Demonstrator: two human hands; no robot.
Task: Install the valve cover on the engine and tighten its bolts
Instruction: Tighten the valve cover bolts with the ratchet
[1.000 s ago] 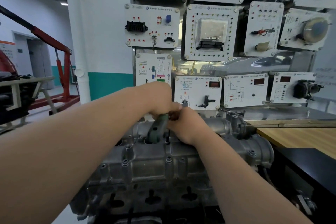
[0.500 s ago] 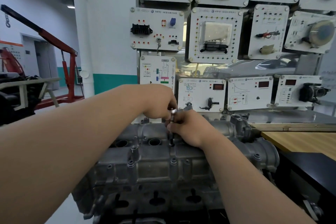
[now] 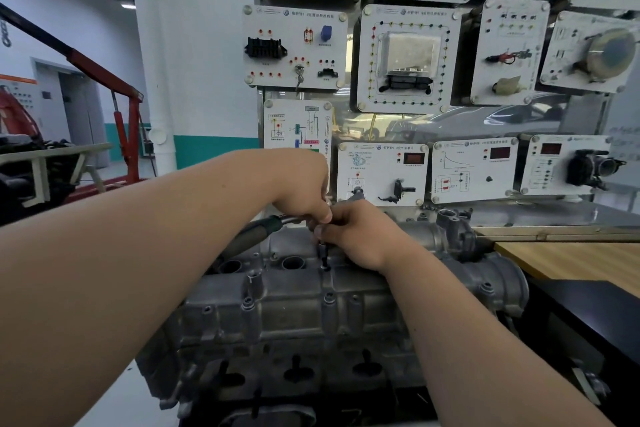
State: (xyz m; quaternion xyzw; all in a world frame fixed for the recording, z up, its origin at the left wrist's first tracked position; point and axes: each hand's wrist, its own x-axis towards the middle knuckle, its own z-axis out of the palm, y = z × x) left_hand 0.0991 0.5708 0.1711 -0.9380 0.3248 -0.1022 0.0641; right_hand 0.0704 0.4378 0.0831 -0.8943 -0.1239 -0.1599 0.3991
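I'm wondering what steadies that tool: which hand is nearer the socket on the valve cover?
Right. The right hand pinches the extension just above the socket; the left hand grips the ratchet higher up.

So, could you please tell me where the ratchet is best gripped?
Take the ratchet by its padded handle, from the left: it juts out sideways, bare, whereas the head hides under the left hand and right hand atop the upright extension.
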